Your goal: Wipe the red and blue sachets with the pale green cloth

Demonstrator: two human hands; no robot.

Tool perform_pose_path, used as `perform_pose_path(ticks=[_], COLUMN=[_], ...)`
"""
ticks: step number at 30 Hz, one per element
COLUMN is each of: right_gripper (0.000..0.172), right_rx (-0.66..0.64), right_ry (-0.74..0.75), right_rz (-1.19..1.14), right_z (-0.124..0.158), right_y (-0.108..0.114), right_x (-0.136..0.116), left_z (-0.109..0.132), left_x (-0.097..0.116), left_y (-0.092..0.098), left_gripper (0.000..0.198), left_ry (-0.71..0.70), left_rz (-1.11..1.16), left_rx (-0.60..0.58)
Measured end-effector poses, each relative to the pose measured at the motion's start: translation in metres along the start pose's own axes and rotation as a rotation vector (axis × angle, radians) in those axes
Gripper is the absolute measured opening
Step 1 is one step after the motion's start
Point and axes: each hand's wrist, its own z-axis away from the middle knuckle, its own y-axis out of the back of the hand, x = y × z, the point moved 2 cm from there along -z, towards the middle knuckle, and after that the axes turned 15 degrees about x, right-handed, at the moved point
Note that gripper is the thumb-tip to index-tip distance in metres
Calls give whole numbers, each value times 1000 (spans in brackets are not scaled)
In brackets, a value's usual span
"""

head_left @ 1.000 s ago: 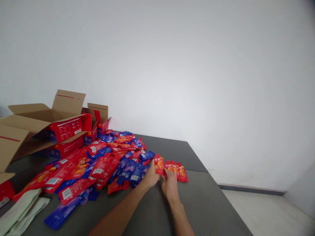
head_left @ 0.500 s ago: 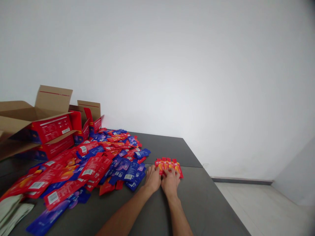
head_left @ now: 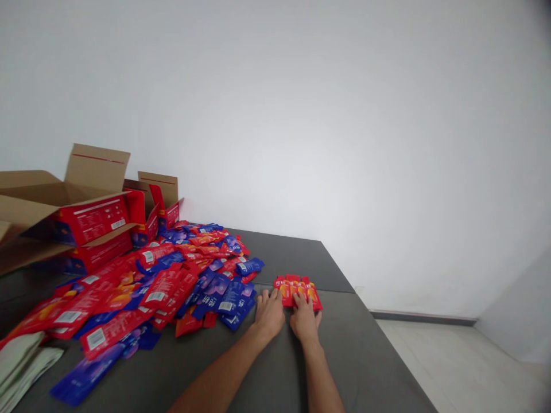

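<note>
Several red packets [head_left: 297,284] lie side by side, overlapping, on the dark table [head_left: 353,344]. My left hand [head_left: 270,312] rests at their left edge, fingers bent forward and a little apart, with nothing seen in it. Over the near edge of the packets lies my right hand [head_left: 306,317], its fingers spread and touching them. To the left of my hands is a large loose pile of red packets [head_left: 161,289] and blue packets [head_left: 231,298], some showing barcodes.
Open cardboard boxes [head_left: 99,221] with red and blue sides stand at the back left. A pale folded cloth-like item [head_left: 30,367] lies at the near left. The table's right edge drops to a light floor [head_left: 434,355]; a white wall rises behind.
My right hand has moved slightly right and its fingers have spread. The row of red packets has shifted a little to the right. My left hand stays near its left edge.
</note>
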Motion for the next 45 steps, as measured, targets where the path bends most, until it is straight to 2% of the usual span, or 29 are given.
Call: perform_pose_path(ticks=[6,15,20,23,28,33,39,42,45], right_gripper=[68,72,77,73,54,51,46,43,43], right_rx=[21,62,187,266,276,243,196,186,184], right_ry=[-44,-3,16,125,435,571,633,635,623], right_rz=[-3,-17,-51,-132,-402,-549,-576,-573,-573], right_z=[-5,-4,-4,-2,16,43,70,78,80], right_y=[0,3,14,15,3,-3,2,3,2], right_x=[13,13,1,-17,-60,-93,-120,-128,-130], left_z=[0,-6,-1,6,21,35,51,56,58], left_x=[7,13,11,3,-25,-71,-126,-146,-160], left_y=[-3,-1,10,26,59,102,151,165,171], left_gripper=[64,66,70,65,58,57,53,55,62], left_ry=[13,48,51,28,20,92,255,387,531], left_rz=[-1,31,44,28,-49,-185,-433,-510,-525], left_rx=[-10,-65,-83,-28,75,220,410,465,444])
